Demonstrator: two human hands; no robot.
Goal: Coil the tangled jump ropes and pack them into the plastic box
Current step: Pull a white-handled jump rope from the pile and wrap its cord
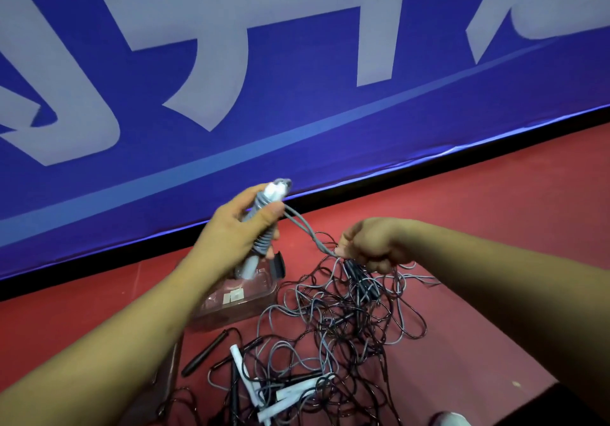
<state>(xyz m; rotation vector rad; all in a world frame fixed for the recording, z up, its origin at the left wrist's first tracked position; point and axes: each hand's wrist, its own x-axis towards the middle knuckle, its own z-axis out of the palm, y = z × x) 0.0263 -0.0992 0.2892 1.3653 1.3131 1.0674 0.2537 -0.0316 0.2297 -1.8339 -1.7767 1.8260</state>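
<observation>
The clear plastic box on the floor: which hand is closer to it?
Left. The left hand grips a rope-wrapped handle just above the clear plastic box; the right hand pinches grey rope farther right, over the tangle.

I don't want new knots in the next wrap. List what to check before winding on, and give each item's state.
1. Left hand grips the handles firmly, with the coil wound on them: ok.
2. Right hand pinches the grey rope: ok.
3. The rope between the two hands runs free, with no loops or snags: ok.
4. The rope below the right hand is free of the other ropes: not ok. It drops into the tangled pile on the floor.
5. Plastic box is open with room for the coil: cannot tell. The left forearm covers part of it.
</observation>
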